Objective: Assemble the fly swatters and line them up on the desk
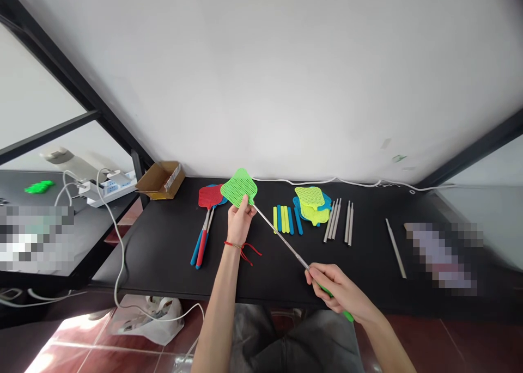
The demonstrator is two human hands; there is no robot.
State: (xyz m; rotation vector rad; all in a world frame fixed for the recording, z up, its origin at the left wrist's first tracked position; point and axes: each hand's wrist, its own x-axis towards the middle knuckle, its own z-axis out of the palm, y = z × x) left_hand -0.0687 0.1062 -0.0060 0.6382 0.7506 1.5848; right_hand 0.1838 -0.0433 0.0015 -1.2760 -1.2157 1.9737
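I record the green fly swatter (pixel 281 237) held in both hands above the near side of the grip row (pixel 284 219), my reference throughout. Its long axis slants from far left of the row to near right, the metal shaft passing in front of it. The left hand (pixel 240 221), left of the row, pinches the neck of the mesh head, thumb on top. The right hand (pixel 337 288), nearer the wearer and right of the row, is wrapped around the green handle. Of the two, the left is closer to the mesh.

Left of the row lie a red swatter (pixel 210 196) and a blue swatter (pixel 196 248), heads overlapping; farther left sits a cardboard box (pixel 161 179). Just right and beyond: stacked mesh heads (pixel 312 204), then metal rods (pixel 335 220), with a lone rod (pixel 396 249) well apart. I find the green mesh overlapping the blue head in view; contact I cannot confirm.
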